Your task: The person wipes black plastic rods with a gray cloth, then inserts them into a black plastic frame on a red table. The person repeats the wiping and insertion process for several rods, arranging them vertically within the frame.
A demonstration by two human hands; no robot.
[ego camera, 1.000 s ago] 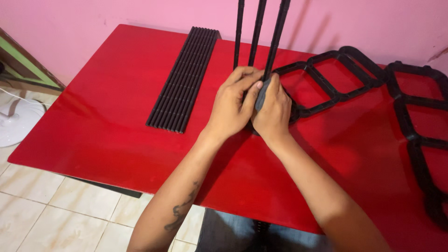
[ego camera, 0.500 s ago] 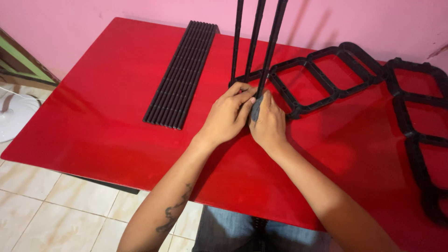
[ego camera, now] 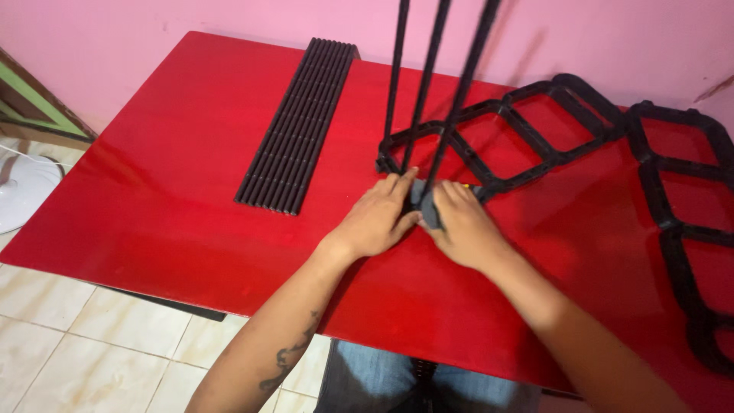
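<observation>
Both hands meet at the near corner of the black lattice frame [ego camera: 489, 149], where three black rods [ego camera: 428, 99] stand up and away. Left hand [ego camera: 378, 222] and right hand [ego camera: 462, 226] have their grip closed around the nearest rod's foot. Spare rod bundle [ego camera: 298, 126] lies left on the red worktop [ego camera: 153, 214].

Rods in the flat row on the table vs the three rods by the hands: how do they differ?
Pose: the row of rods lies flat on the red table; the three standing rods rise upright out of the top of the frame.
Contact: the row lies untouched, apart from both hands; the left hand and right hand meet at the standing rods' base, on the black lattice frame.
Count: many against three.
Shared: black, thin, straight.
</observation>
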